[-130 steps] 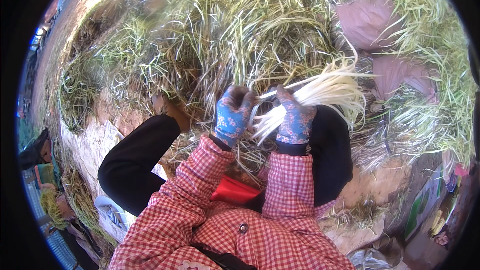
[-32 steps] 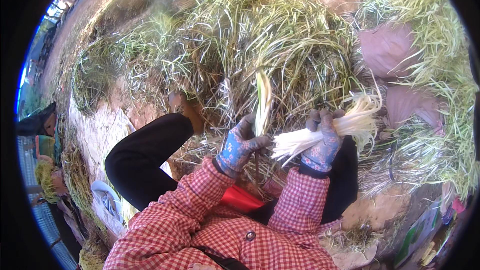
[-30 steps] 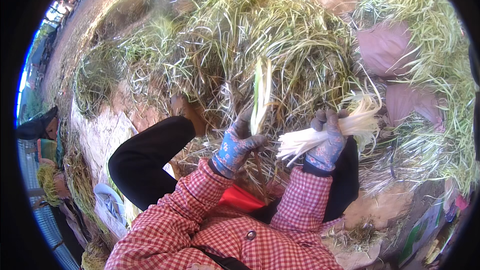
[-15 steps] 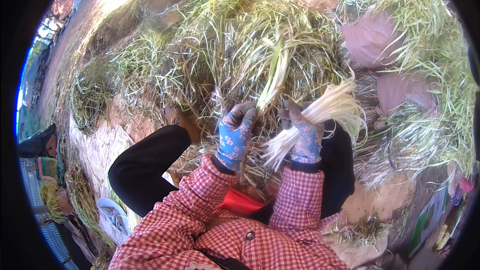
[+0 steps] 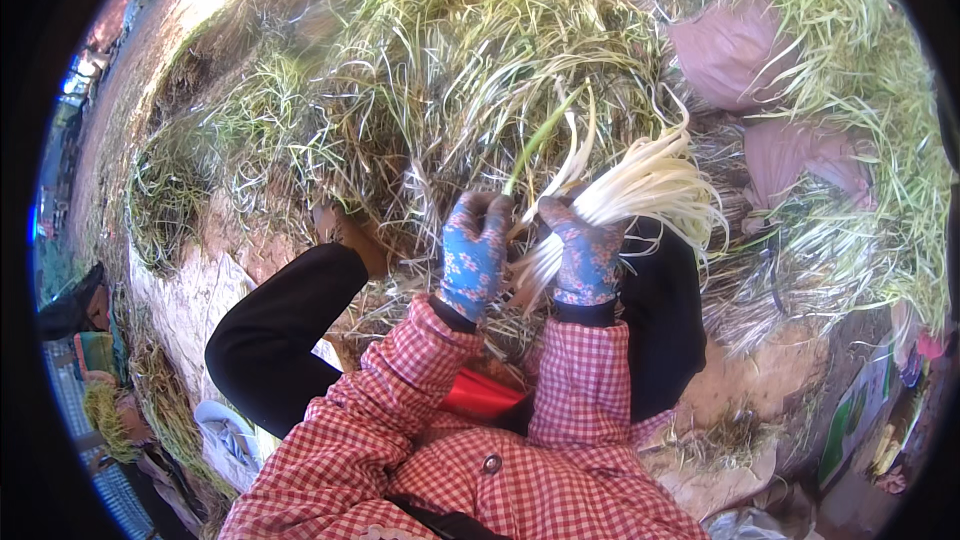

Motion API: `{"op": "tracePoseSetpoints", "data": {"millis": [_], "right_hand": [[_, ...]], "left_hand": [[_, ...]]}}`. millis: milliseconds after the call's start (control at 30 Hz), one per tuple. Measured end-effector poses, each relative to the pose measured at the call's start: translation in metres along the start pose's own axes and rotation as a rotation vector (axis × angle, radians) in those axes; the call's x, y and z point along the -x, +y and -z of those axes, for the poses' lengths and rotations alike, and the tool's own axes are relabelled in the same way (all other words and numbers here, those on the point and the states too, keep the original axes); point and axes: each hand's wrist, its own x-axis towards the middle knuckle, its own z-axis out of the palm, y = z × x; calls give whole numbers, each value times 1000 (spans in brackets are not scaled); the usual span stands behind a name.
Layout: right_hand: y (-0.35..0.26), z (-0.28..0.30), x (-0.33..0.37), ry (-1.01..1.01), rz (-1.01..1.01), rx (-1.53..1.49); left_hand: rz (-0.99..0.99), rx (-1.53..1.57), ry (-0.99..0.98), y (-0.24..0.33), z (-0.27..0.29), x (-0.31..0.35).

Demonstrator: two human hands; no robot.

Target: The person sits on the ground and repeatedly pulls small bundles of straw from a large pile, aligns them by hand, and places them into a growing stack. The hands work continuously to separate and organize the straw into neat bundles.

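Note:
My left hand (image 5: 472,255), in a blue floral glove with dark fingertips, pinches a thin green stalk (image 5: 530,147) that points up and away. A matching glove covers my right hand (image 5: 588,258), which is wrapped round a thick bunch of pale, chive-like stalks (image 5: 645,188). Their white ends stick out below the fist, and the yellowish leaves fan to the right. A few looser pale stalks (image 5: 576,162) rise from beside my right fingertips. The two hands are close together above the straw. What lies behind the fingers is hidden.
A large heap of green and dry stalks (image 5: 400,90) spreads in front of me. Pale green leaves (image 5: 850,60) cover the right side, around pinkish cloth bundles (image 5: 735,50). My bent leg (image 5: 285,325) is on the left, beside a light grey object (image 5: 225,432).
The small bundle of stalks at my left hand has parted: one green stalk stays there, while pale ones now stand by my right fingers. My right hand has shifted slightly left.

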Motion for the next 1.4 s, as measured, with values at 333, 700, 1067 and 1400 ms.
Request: {"op": "tracePoseSetpoints", "data": {"millis": [333, 700, 1067, 1400], "right_hand": [[-20, 25, -6, 126, 95, -313], [7, 13, -11, 69, 61, -29], [-2, 7, -7, 144, -164, -131], [-4, 5, -6, -13, -182, -1]], "left_hand": [[295, -1473, -193, -106, 194, -41], [85, -149, -540, 26, -5, -17], [21, -256, -207, 9, 2, -33], [97, -402, -266, 12, 10, -41]]}}
